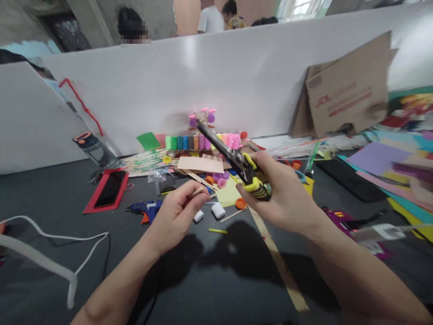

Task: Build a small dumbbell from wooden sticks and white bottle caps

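Observation:
My right hand point(284, 194) is wrapped round the yellow and black handles of long-nosed pliers point(225, 149). Their dark jaws point up and to the left, away from me. Lower and to the left, my left hand point(181, 212) is closed, pinching a short thin wooden stick point(198, 192) between thumb and forefinger. The pliers and the stick are apart. On the black table between and below the hands lie a small white case point(218, 211), an orange cap point(241, 203), a thin wooden stick piece point(233, 215) and a short yellow-green stick point(218, 230).
A blue glue gun point(145, 207), a phone point(110, 188) on red card and a bottle point(96, 151) stand left. Coloured clay packs point(203, 142) line the white partition point(152, 85). Cardboard point(352, 90), coloured paper point(379, 158) and a wooden strip point(279, 262) lie right.

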Motion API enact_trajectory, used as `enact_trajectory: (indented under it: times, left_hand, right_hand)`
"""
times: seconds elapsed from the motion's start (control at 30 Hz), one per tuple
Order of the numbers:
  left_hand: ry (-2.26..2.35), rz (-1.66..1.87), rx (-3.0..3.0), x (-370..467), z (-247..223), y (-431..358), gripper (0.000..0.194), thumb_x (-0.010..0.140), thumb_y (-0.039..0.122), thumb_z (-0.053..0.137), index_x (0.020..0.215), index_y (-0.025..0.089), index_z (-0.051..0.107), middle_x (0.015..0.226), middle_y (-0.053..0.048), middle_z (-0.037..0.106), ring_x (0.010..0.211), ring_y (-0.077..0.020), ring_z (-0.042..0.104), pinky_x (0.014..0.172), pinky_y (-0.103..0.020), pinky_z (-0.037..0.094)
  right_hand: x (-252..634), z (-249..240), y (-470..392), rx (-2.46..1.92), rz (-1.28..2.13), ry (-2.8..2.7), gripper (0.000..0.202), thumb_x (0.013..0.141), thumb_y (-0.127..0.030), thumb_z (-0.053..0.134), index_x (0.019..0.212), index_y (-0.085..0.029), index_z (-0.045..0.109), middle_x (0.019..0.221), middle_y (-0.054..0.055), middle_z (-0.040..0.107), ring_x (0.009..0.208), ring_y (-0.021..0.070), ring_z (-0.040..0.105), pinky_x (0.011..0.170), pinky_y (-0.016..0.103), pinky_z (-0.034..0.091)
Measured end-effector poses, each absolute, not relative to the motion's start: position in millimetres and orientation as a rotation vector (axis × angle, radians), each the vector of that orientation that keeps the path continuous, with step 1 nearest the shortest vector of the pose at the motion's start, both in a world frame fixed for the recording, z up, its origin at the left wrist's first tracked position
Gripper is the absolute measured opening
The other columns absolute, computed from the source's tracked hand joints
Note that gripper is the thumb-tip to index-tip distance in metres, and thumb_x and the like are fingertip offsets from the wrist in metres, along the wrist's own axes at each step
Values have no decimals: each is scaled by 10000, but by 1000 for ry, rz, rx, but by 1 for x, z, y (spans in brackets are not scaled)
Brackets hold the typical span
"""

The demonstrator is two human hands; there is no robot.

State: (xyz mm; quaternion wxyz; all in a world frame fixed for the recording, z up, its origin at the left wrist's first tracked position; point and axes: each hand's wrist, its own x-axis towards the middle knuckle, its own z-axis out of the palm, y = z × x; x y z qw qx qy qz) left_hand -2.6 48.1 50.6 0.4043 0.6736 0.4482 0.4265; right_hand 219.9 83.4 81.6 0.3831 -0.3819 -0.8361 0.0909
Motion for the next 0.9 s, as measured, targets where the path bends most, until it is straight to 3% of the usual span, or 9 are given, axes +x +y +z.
enact_trajectory:
  times: [0.1,0.17,0.27,0.37,0.5,0.9]
  left_hand:
    - [1250,754,1965,8,35,49,152,949,322,558,936,199,646,722,14,581,653,-147,507,643,-252,376]
    - [1273,644,2024,11,23,50,70,892,232,614,879,205,677,771,-9,635,707,-175,551,691,-275,390]
    - [1305,501,2080,16,5,51,74,866,169,633,879,204,697,882,-56,691,848,-225,616,811,-332,438]
    - [1319,416,2087,31,-12,55,107,914,223,627,991,176,685,1023,-79,691,976,-230,636,923,-421,485]
    - [1317,415,2015,64,-28,65,304,959,355,602,1218,197,619,1266,-97,626,1067,-229,641,903,-435,559]
    - [1274,577,1763,96,-22,73,326,952,365,611,1223,183,623,1281,-98,618,1087,-253,636,911,-432,558]
  right_hand:
    - [225,86,79,-1023,268,-2085,251,800,-231,606,1024,-204,497,869,42,605,738,206,577,657,317,438]
    - [229,88,75,-1047,259,-2079,222,821,-259,603,1010,-203,502,858,43,603,735,207,569,655,321,432]
    - [235,87,70,-1064,265,-2095,215,827,-275,608,999,-199,505,888,53,614,728,201,559,653,319,427]
    - [241,79,68,-1066,300,-2095,206,835,-275,603,995,-195,500,910,60,624,745,203,570,662,313,433]
    - [249,60,69,-1087,387,-2052,218,831,-274,591,1010,-196,493,874,48,633,740,208,571,666,313,436]
    - [262,35,84,-1159,502,-2005,332,797,-275,601,1105,-167,537,1026,109,679,894,261,628,780,355,467]
